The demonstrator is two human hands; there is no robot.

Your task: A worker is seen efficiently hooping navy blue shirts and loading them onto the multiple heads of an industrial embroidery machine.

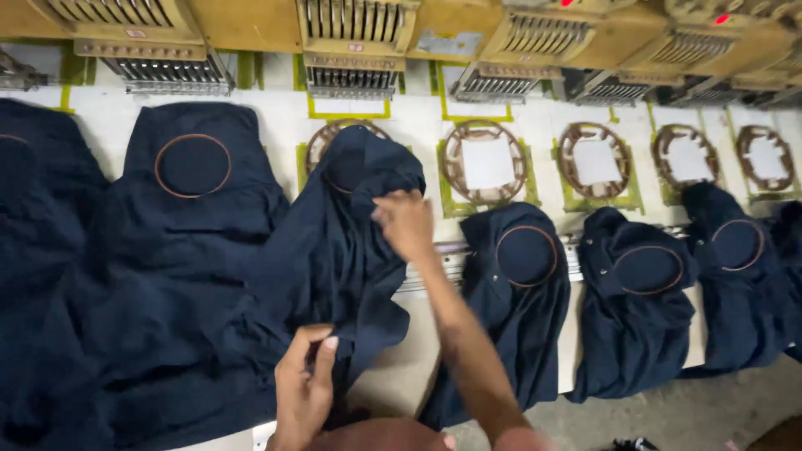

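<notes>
Left hand (305, 388) pinches the dark shirt (334, 250) low down. Right hand (405, 224) reaches far out, fingers closed on the same shirt's top, over a round hoop (322, 142).

Matt navy cloth garment (334, 250)

So there's a dark navy fabric garment (334, 250) draped over a round brown embroidery hoop frame (322, 142) on the white worktop (418, 125). The right hand (405, 224) pinches the cloth up near the hoop, and the left hand (302, 392) grips its lower edge. More hooped navy garments (522, 276) lie alongside, under a row of yellow embroidery machine heads (355, 42).
</notes>
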